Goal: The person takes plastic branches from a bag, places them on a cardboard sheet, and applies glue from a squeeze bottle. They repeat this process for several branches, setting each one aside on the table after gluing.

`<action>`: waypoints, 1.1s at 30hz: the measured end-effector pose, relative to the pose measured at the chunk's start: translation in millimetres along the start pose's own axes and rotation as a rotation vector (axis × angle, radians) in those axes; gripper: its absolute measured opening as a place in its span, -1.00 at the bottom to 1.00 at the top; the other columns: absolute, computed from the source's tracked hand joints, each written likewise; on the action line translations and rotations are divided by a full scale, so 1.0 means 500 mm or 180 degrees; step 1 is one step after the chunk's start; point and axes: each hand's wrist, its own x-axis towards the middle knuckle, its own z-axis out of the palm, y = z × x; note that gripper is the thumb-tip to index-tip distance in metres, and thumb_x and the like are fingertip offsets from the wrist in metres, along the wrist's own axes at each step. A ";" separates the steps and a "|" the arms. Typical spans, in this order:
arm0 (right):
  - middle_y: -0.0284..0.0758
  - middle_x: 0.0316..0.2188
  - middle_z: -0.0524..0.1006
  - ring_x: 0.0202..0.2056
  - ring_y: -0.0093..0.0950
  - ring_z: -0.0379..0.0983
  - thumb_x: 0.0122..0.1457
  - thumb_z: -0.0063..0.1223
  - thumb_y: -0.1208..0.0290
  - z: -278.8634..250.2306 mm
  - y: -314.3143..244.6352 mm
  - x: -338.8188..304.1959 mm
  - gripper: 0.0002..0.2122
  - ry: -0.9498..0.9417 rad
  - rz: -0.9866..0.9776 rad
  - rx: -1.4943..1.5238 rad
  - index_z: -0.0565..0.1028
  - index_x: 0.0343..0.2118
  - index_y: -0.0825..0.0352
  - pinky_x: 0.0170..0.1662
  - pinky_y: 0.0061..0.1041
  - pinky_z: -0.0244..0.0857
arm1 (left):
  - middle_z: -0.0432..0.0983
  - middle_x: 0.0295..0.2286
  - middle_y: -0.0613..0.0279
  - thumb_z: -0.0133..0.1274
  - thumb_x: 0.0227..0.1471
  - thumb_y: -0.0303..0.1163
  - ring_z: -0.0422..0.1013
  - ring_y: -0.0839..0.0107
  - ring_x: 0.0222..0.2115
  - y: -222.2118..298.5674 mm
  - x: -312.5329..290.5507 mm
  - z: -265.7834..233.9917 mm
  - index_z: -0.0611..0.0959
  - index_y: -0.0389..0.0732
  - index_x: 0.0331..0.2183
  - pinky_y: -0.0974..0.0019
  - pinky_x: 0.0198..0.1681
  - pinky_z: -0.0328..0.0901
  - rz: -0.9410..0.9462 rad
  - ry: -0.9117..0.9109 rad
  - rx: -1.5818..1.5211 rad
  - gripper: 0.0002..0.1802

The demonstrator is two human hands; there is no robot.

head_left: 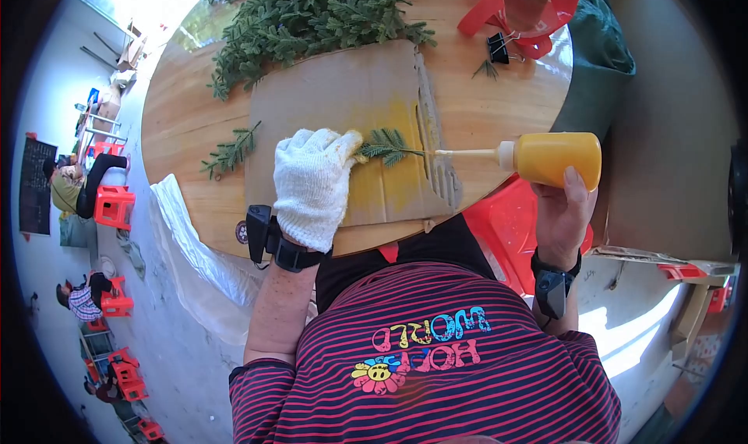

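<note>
The left hand [313, 185] (in a white knit glove) presses 1 green sprig [387, 146] flat on the cardboard sheet [343, 93] near the table's [175, 116] front edge. The right hand [562, 210] grips a yellow squeeze bottle [555, 159], contents hidden, nozzle touching the sprig's stem.

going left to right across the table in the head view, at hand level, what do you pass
loose green fern sprig → white knitted glove on the left hand → small green sprig → yellow squeeze bottle in the right hand
</note>
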 end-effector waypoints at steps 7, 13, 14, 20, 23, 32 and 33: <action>-0.27 -0.20 0.46 -0.17 -0.43 0.44 0.09 -0.01 0.31 -0.015 -0.001 -0.005 -0.64 0.0136 0.0009 0.0096 0.32 -0.06 0.34 -0.15 -0.44 0.38 | 0.50 -0.50 0.31 0.22 -0.38 -0.43 0.40 0.30 -0.40 0.000 0.001 0.002 0.64 -0.09 -0.40 0.25 -0.28 0.25 0.0047 0.0043 -0.0017 -0.69; -0.39 -0.34 0.44 -0.31 -0.59 0.42 0.06 0.05 0.36 -0.010 0.000 0.000 -0.68 0.0423 0.0209 0.0128 0.33 -0.13 0.33 -0.32 -0.63 0.34 | 0.48 -0.53 0.20 0.20 -0.37 -0.48 0.38 0.21 -0.48 -0.007 0.010 0.021 0.63 -0.15 -0.39 0.21 -0.39 0.28 0.0326 0.0142 -0.0180 -0.69; -0.40 -0.33 0.44 -0.33 -0.61 0.41 0.05 0.08 0.36 -0.020 0.007 0.003 -0.67 0.0282 0.0183 0.0176 0.32 -0.13 0.33 -0.32 -0.65 0.33 | 0.48 -0.52 0.18 0.19 -0.36 -0.50 0.38 0.19 -0.47 -0.013 0.003 0.026 0.63 -0.16 -0.39 0.20 -0.37 0.28 0.0294 0.0050 -0.0241 -0.70; -0.41 -0.30 0.42 -0.34 -0.66 0.38 0.08 0.06 0.30 -0.021 0.025 0.021 -0.68 0.0092 0.0313 0.0967 0.31 -0.14 0.29 -0.36 -0.69 0.29 | 0.47 -0.41 0.06 0.04 -0.23 -0.64 0.39 0.15 -0.35 -0.058 0.000 0.007 0.58 -0.30 -0.32 0.24 -0.22 0.27 0.0003 -0.0326 -0.0564 -0.71; -0.42 -0.29 0.41 -0.36 -0.66 0.37 0.09 0.07 0.24 0.007 0.032 0.025 -0.66 -0.0023 0.0345 0.1374 0.30 -0.13 0.25 -0.39 -0.70 0.26 | 0.47 -0.39 0.06 0.03 -0.21 -0.65 0.39 0.14 -0.33 -0.125 -0.014 -0.022 0.57 -0.31 -0.28 0.21 -0.21 0.27 -0.0194 -0.0163 -0.0417 -0.69; -0.36 -0.32 0.45 -0.36 -0.61 0.36 0.12 0.05 0.12 0.085 0.073 0.074 -0.63 -0.0369 0.0448 0.1862 0.34 -0.15 0.30 -0.36 -0.66 0.26 | 0.46 -0.23 0.00 0.07 -0.12 -0.50 0.38 0.12 -0.21 -0.254 -0.097 -0.095 0.45 -0.26 -0.04 0.20 -0.08 0.24 -0.1189 -0.0136 -0.0373 -0.49; -0.34 -0.31 0.46 -0.37 -0.59 0.36 0.15 0.00 0.15 0.077 0.080 0.083 -0.67 -0.0330 0.0509 0.1905 0.35 -0.16 0.30 -0.37 -0.65 0.23 | 0.47 -0.25 0.02 0.09 -0.12 -0.43 0.38 0.11 -0.23 -0.227 -0.079 -0.101 0.48 -0.22 -0.06 0.19 -0.12 0.25 -0.1217 -0.0173 -0.0012 -0.52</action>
